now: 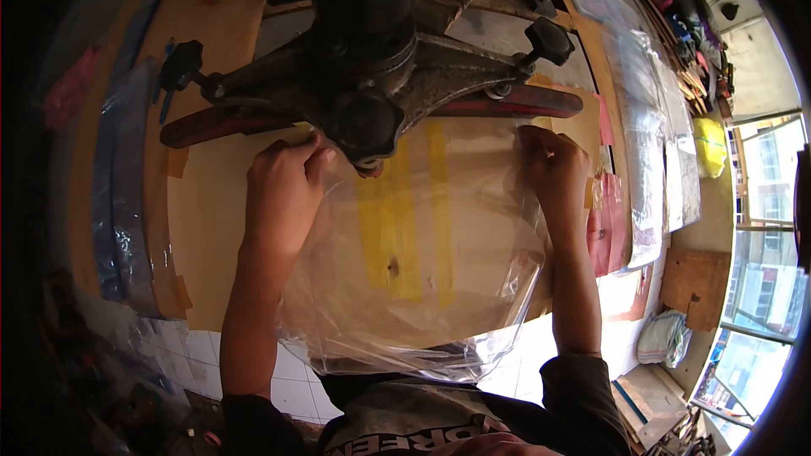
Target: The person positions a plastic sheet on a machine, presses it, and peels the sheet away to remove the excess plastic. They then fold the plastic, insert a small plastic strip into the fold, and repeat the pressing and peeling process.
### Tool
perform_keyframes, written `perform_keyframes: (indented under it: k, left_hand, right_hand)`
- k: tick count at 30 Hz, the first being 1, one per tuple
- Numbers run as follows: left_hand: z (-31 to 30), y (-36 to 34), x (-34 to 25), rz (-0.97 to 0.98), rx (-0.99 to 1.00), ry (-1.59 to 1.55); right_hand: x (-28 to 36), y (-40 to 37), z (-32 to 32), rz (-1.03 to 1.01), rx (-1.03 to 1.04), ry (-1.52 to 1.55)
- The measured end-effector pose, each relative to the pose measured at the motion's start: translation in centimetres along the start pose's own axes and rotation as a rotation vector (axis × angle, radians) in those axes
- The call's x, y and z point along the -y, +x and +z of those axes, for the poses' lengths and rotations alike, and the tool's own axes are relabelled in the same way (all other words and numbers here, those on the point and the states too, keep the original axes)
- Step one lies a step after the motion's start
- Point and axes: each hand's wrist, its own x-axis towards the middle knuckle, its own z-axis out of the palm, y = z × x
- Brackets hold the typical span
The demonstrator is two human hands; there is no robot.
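Observation:
A transparent plastic sheet (pixel 481 245) spreads over the brown board (pixel 211 279) and hangs over its near edge toward my body. My left hand (pixel 285 181) is closed in a pinch at the sheet's far left corner, just below the red bar (pixel 224 122). At the far right corner, my right hand (pixel 557 159) is closed with its fingertips on the sheet, close to the bar's right end. Directly above the bar stands a dark metal machine head (pixel 355 59) with black knobs. Yellow tape strips (pixel 393 236) show through the plastic.
Folded plastic strips (pixel 127 194) lie along the left side, and stacked plastic sheets (pixel 642 143) along the right. A red plastic piece (pixel 605 232) sits beside my right forearm. Farther right are a yellow bag (pixel 710 148), a striped sack (pixel 663 339) and windows.

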Motion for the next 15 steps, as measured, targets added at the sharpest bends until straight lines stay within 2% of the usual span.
perform_keyframes:
  k: [5, 15]
  left_hand:
    - [-0.13, -0.29, -0.14, 0.026, -0.066, -0.002]
    - [-0.83, -0.32, -0.66, -0.084, -0.012, 0.057]
  right_hand:
    - [-0.35, -0.03, 0.13, -0.005, 0.012, -0.023]
    - [-0.38, 0.00, 0.28, -0.011, 0.033, -0.052]
